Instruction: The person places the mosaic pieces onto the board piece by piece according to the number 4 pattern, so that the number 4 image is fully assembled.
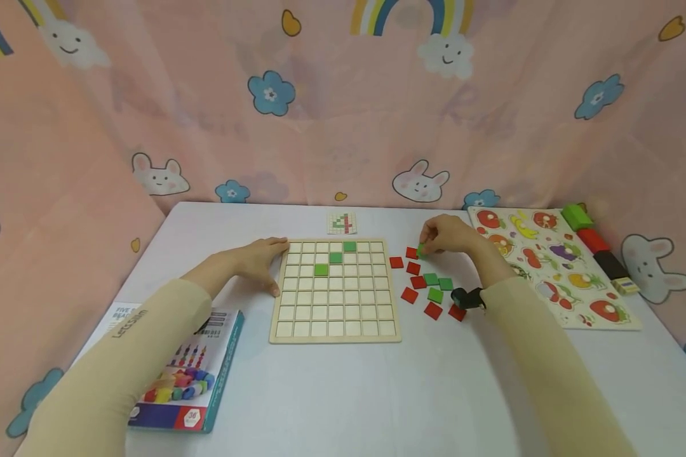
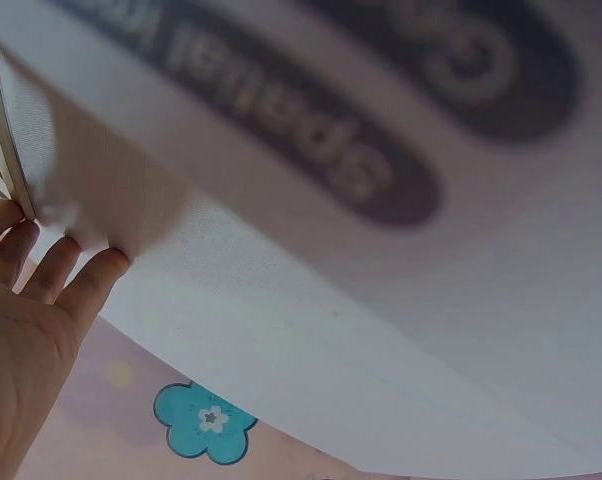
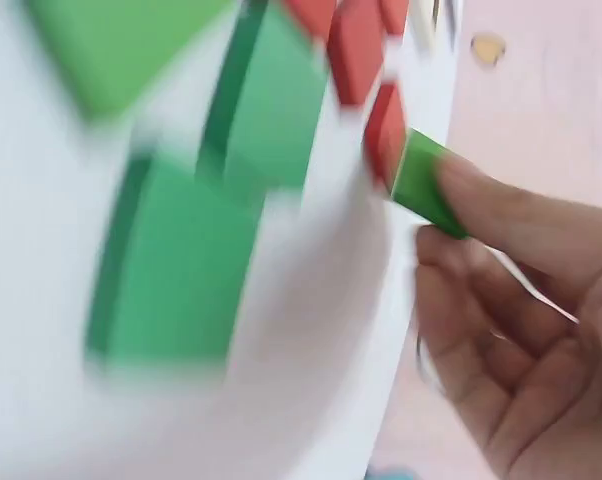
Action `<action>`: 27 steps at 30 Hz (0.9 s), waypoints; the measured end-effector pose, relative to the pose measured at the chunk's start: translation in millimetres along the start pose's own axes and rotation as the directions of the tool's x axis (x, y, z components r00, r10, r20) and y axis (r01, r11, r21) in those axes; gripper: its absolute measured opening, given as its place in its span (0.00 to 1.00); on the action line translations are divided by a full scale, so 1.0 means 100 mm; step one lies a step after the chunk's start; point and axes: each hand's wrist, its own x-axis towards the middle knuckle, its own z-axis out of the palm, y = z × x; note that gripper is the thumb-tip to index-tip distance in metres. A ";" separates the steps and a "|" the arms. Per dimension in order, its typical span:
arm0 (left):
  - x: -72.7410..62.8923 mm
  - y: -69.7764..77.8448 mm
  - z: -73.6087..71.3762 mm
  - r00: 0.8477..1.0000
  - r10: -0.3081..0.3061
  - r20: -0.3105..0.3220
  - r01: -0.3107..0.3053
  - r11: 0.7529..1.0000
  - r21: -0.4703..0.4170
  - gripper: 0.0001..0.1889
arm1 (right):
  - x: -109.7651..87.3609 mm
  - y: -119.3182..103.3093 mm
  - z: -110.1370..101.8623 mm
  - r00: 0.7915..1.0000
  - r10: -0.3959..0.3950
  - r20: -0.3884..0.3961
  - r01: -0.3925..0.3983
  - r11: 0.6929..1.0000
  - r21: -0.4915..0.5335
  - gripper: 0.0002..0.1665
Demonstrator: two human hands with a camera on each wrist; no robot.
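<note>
My left hand [image 1: 257,261] rests against the left edge of a square wooden grid board [image 1: 335,340], its thumb and fingers spread along the rim. In the left wrist view its fingertips [image 2: 103,262] touch the board's side and the white tabletop. Three green tiles sit in a diagonal line in the board's upper cells. To the right of the board, my right hand [image 1: 450,233] pinches a green square tile [image 3: 427,182] between thumb and fingers. Beneath and around it lie loose red tiles [image 1: 410,295] and green tiles [image 1: 436,295].
A small pattern card [image 1: 342,223] lies behind the board. At left is a boxed bead set [image 1: 223,374] under my left forearm. On the right lie a fruit puzzle board [image 1: 554,266] and a row of coloured blocks [image 1: 593,241]. A patterned pink curtain [image 1: 331,139] stands behind the table.
</note>
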 end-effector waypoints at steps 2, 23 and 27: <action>-0.01 0.00 0.00 1.000 -0.004 0.001 0.004 1.000 -0.005 0.62 | 0.04 -0.11 0.07 0.997 -0.043 -0.061 0.046 0.998 0.040 0.09; 0.02 -0.01 -0.02 0.999 -0.004 0.032 0.005 0.999 -0.036 0.63 | 0.38 -1.63 1.21 0.931 -0.356 0.076 0.351 0.933 0.079 0.04; 0.01 -0.02 -0.02 0.999 -0.002 0.032 0.003 0.999 -0.042 0.63 | 0.37 -1.70 1.27 0.928 -0.360 0.097 0.360 0.933 0.027 0.02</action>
